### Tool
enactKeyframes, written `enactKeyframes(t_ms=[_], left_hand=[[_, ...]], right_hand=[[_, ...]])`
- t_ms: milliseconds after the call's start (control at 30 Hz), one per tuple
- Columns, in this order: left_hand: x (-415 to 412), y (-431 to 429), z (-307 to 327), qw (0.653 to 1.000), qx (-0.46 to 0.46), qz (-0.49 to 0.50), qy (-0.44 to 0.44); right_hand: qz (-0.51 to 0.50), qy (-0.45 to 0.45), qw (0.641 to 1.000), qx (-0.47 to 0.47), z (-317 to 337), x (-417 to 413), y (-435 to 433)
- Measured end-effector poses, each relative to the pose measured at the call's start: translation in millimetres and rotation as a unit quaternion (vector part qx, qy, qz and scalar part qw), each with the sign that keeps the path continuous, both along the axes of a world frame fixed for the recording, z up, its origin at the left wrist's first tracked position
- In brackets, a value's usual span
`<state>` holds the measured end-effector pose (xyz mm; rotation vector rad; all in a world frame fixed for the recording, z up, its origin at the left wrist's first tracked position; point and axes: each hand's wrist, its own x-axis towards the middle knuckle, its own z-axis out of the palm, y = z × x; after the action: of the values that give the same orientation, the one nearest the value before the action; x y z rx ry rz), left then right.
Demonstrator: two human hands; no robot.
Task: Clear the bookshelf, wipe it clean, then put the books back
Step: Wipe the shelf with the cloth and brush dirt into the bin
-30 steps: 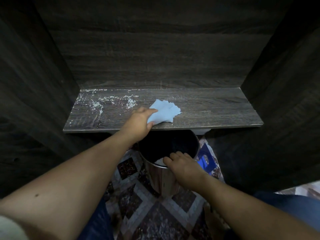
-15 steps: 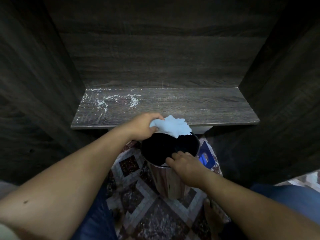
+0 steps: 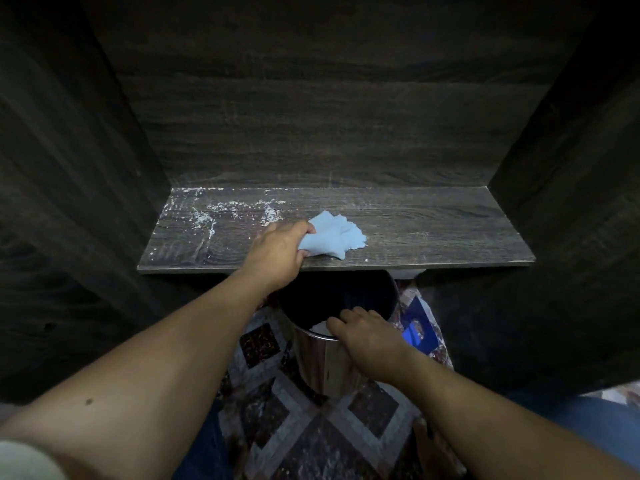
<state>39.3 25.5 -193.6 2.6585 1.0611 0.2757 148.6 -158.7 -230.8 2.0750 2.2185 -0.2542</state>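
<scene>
On the shelf (image 3: 415,230) no books stand, so clearing looks done. Wiping is partway: the left grip (image 3: 277,251) clutches the cloth (image 3: 332,235) at mid-shelf near the front edge, and white dust (image 3: 204,220) lies over the far-left part. The right part seems clean, though dim light leaves that unsure. Below, the right grip (image 3: 367,336) curls over the bin (image 3: 325,358) rim. Returning books is not yet begun; none show.
</scene>
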Motion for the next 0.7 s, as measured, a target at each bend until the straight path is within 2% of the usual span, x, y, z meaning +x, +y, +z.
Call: enactKeyframes(t_ms=[133,267,400,500,600,700], left_hand=[[5,-4,1,0.997,0.015,-0.034,0.065],[13,-12,3,0.997,0.037,-0.058,0.045],[20,-20,13,0.991,-0.039,-0.126,0.036],[22,-20,19,0.989,-0.074,-0.130,0.013],[21,-17,18,0.992,-0.009,-0.112,-0.048],[20,-9,9,0.996,0.024,-0.070,-0.052]], right_hand=[[0.001,-0.006,1.000,-0.004,2,2,-5],[0.001,-0.016,1.000,-0.016,4,1,-9],[-0.001,-0.023,0.999,-0.028,2,0,-12],[-0.001,-0.021,0.999,-0.025,1,1,-13],[-0.005,-0.013,1.000,-0.021,3,1,-11],[-0.006,-0.008,1.000,-0.019,3,2,-10]])
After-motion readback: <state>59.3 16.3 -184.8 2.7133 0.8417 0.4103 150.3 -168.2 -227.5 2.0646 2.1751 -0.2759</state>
